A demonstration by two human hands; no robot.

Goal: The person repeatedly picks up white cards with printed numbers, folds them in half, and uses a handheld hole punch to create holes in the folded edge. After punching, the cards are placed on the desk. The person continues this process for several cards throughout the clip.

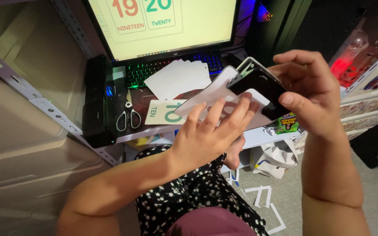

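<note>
My left hand (211, 131) holds a white card (211, 94) from below, fingers spread along its lower edge. My right hand (311, 96) grips a black hand tool with a metal lever (261, 87), which sits over the card's upper right corner. Thumb and fingers wrap the tool from the right. Both hands are raised above my lap, in front of the desk edge. The part of the card under the tool is hidden.
On the desk lie a pale card with a green numeral (162, 112), a fan of white cards (178, 78), scissors (127, 118) and a backlit keyboard (154, 67) under a monitor (162, 26). Paper scraps (263, 196) and a white bag (274, 159) are on the floor. Beige drawers (22, 144) stand left.
</note>
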